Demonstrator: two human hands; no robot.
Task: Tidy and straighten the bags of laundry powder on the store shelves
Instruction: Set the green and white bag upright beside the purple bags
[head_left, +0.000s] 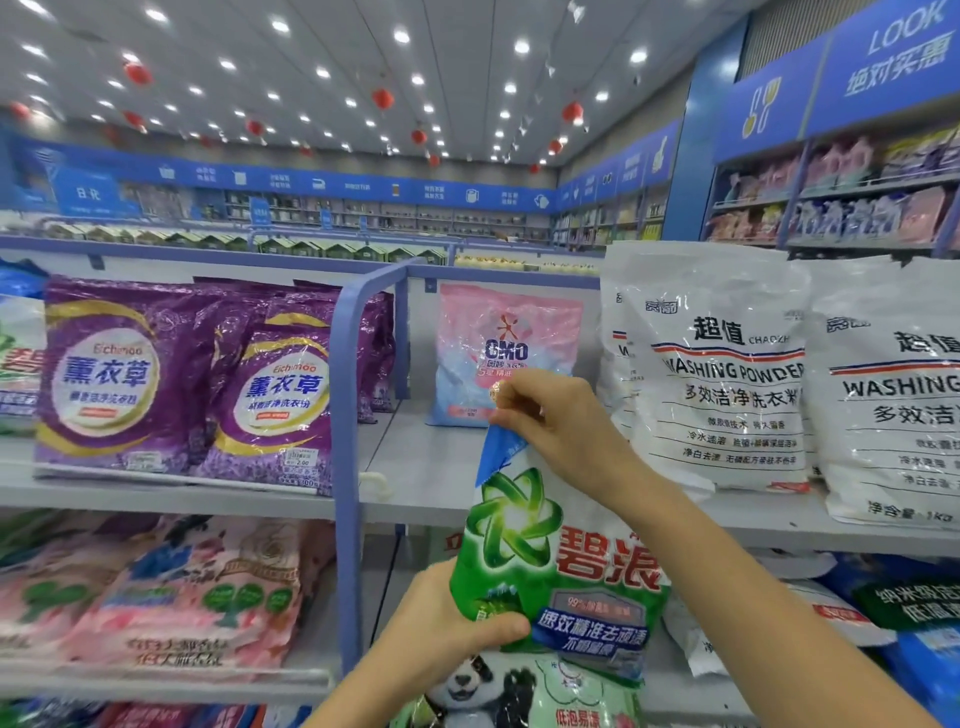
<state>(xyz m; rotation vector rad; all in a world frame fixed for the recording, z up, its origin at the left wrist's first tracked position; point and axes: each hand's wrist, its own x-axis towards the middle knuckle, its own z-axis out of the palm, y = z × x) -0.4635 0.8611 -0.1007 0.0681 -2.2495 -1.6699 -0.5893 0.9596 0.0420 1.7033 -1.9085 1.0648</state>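
- A person holds a green bag (550, 561) of laundry powder upright in front of the store shelving, with both hands on it.
- The right hand (550, 415) pinches the bag's blue top corner between thumb and curled fingers; its arm reaches in from the lower right.
- The left hand (452, 618) grips the bag's lower left edge, with the thumb lying across the front.
- Just behind the right hand, a pink bag (506, 353) stands alone at the back of the upper shelf (415, 467).
- To the right of the right hand, white bags (717, 374) printed "WASHING POWDER" stand side by side.
- To the left of both hands, past a blue divider (345, 415), purple bags (124, 374) lean in overlapping rows.
- Directly below the left hand is a panda bag (519, 691), pale green.
- Further left of the left hand, pink floral bags (182, 597) lie slumped on the lower shelf.
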